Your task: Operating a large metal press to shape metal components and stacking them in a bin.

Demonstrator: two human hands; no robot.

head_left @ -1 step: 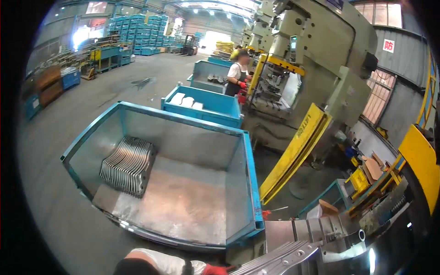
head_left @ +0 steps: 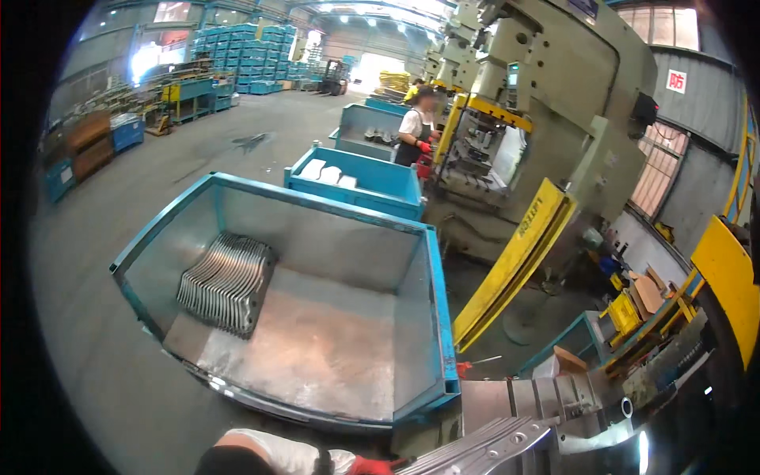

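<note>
At the lower edge my left hand [head_left: 370,465], in a red glove, meets the near end of several long, ribbed stamped metal parts [head_left: 483,450]. It seems closed on that end, though the picture's edge cuts off most of the fingers. The silvery parts lie close together and slant up to the right, with round holes near their far end. They overlap the grey, slotted metal surface [head_left: 487,400]. My right hand is out of view. Ahead stands a large blue-framed metal bin [head_left: 340,214], where a row of curved stamped parts [head_left: 226,283] is stacked against the left side.
A yellow post [head_left: 511,269] stands right of the bin, before a big press [head_left: 586,87]. Behind are a smaller blue bin [head_left: 380,202] with pale parts and a person [head_left: 416,131] at a machine. A forklift [head_left: 335,77] is far back; a blue-legged stand [head_left: 566,340] is at right.
The whole scene sits slightly farther right in the view, from a small camera turn. My left hand and the metal parts beside it look nearly the same.
</note>
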